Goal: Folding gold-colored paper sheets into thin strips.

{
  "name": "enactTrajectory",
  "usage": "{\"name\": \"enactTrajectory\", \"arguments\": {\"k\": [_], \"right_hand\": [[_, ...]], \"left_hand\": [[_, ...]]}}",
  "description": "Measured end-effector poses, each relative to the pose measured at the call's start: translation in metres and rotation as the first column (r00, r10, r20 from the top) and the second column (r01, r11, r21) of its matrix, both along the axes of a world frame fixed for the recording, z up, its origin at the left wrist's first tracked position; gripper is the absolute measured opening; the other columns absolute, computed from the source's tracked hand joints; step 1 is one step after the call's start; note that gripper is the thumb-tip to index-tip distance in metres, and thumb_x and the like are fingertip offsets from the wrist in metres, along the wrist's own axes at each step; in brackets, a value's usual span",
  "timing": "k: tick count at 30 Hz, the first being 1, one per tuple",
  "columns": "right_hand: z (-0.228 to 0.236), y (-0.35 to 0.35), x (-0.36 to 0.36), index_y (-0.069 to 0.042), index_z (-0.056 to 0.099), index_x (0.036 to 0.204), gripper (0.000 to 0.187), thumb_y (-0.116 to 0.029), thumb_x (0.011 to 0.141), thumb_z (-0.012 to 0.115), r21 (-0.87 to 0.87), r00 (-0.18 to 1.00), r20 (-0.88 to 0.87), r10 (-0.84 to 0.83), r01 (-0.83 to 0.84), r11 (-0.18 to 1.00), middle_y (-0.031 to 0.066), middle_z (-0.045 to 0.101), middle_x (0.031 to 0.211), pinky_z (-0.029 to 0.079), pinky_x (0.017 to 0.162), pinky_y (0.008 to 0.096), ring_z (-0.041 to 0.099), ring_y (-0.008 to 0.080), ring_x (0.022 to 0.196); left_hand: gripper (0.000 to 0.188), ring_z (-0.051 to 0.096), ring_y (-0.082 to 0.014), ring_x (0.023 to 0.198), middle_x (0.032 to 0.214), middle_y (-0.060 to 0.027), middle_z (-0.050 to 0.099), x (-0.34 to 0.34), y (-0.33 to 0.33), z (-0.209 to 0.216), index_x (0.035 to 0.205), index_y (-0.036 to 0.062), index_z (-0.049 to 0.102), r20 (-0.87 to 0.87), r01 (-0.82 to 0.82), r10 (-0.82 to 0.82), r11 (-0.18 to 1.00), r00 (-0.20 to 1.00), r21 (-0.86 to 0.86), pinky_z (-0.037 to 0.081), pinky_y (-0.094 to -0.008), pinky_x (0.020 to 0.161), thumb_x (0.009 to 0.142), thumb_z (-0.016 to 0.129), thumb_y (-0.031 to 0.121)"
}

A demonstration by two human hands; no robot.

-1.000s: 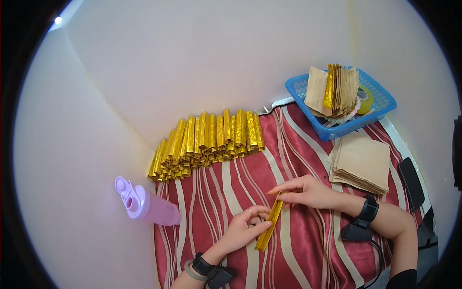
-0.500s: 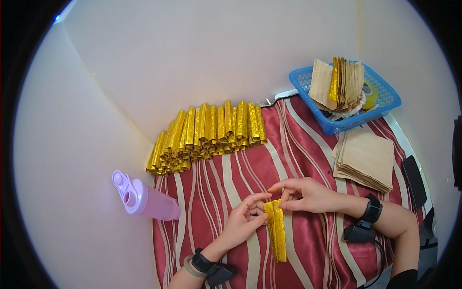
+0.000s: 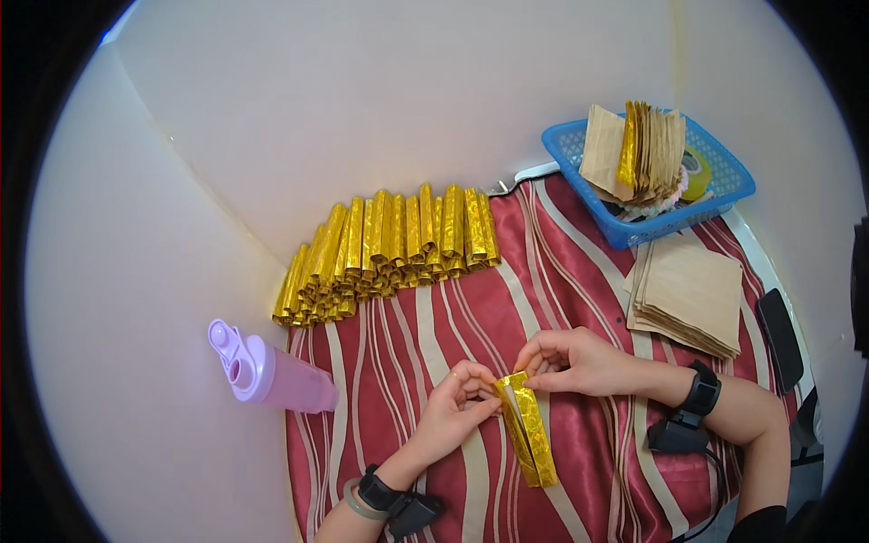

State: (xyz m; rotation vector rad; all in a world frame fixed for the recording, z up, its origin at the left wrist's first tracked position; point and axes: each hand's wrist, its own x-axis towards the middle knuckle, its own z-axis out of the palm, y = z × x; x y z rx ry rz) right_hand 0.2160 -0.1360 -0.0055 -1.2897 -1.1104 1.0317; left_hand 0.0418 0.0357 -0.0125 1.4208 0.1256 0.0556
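A folded strip of gold foil paper (image 3: 534, 434) is pinched at its far end between both hands, over the striped cloth. Its long fold gapes slightly, showing a pale inside. My left hand (image 3: 460, 407) grips the left edge near the top, thumb against fingers. On the opposite top corner, my right hand (image 3: 572, 364) pinches the strip with thumb and fingertips. The strip's near end slants down and to the right. Beyond my left hand, many gold folded paper tubes (image 3: 389, 240) lie piled in a row along the wall.
A lilac bottle (image 3: 294, 376) with its spout cap up stands at the left. Back right, a blue plastic basket (image 3: 625, 233) holds brown paper sheets, gold paper and a tape roll (image 3: 695, 172). Stacked brown paper (image 3: 688, 294) and a black phone-like slab (image 3: 778, 339) lie at right.
The fold of the gold strip has spread apart, and its near end has swung right. My right hand's fingers have drawn away from my left fingertips and now hold the strip's top corner.
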Motion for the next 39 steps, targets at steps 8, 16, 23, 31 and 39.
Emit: {"name": "enactTrajectory", "arguments": {"k": [8, 16, 23, 31, 39], "right_hand": [[0.000, -0.001, -0.002, 0.002, 0.062, 0.112, 0.023, -0.009, 0.092, 0.065, -0.023, 1.000, -0.005, 0.027, -0.027, 0.999, 0.0054, 0.067, 0.096, 0.053, 0.079, 0.0227, 0.064, 0.0076, 0.089], [0.005, -0.001, -0.002, 0.003, 0.064, 0.111, 0.023, -0.011, 0.093, 0.066, -0.038, 0.990, -0.129, 0.061, -0.066, 0.997, 0.0049, 0.068, 0.096, 0.051, 0.082, 0.0227, 0.063, 0.0073, 0.091], [0.005, -0.002, -0.002, 0.001, 0.067, 0.104, 0.019, -0.012, 0.091, 0.068, -0.015, 0.996, -0.057, 0.068, -0.069, 0.997, 0.0020, 0.067, 0.092, 0.049, 0.077, 0.0219, 0.061, 0.0058, 0.086], [0.006, -0.002, -0.002, 0.001, 0.068, 0.102, 0.018, -0.013, 0.091, 0.069, -0.044, 0.995, -0.073, 0.070, -0.074, 0.996, 0.0012, 0.067, 0.088, 0.049, 0.074, 0.0216, 0.060, 0.0048, 0.083], [0.010, -0.004, -0.005, 0.001, 0.068, 0.102, 0.018, -0.013, 0.091, 0.069, -0.060, 0.985, -0.144, 0.098, -0.107, 0.992, 0.0010, 0.067, 0.089, 0.049, 0.076, 0.0213, 0.060, 0.0054, 0.084]], "left_hand": [[0.012, 0.058, -0.0103, 0.092, 0.101, -0.0028, 0.056, -0.001, 0.001, 0.002, 0.104, 0.0012, 0.055, -0.041, -0.001, 0.002, 0.999, 0.999, 0.039, 0.048, -0.0235, 0.084, 0.093, 0.060, 0.002], [0.007, 0.053, -0.0114, 0.100, 0.108, -0.0044, 0.049, 0.001, 0.003, 0.003, 0.100, 0.0001, 0.061, 0.117, 0.013, -0.027, 0.993, 0.993, 0.113, 0.047, -0.0255, 0.088, 0.093, 0.062, 0.003], [0.006, 0.050, -0.0133, 0.102, 0.107, -0.0034, 0.049, 0.000, 0.000, 0.007, 0.098, 0.0054, 0.063, 0.122, 0.034, -0.043, 0.996, 0.992, 0.078, 0.041, -0.0281, 0.092, 0.093, 0.064, 0.008], [0.005, 0.050, -0.0142, 0.103, 0.108, -0.0038, 0.051, 0.001, 0.002, 0.007, 0.097, 0.0054, 0.064, 0.153, 0.087, -0.096, 0.994, 0.984, 0.064, 0.040, -0.0291, 0.094, 0.093, 0.064, 0.008], [0.008, 0.050, -0.0145, 0.103, 0.108, -0.0041, 0.053, 0.000, 0.002, 0.007, 0.099, 0.0042, 0.064, 0.109, 0.116, -0.127, 0.988, 0.986, 0.099, 0.040, -0.0288, 0.094, 0.093, 0.064, 0.009]]}}
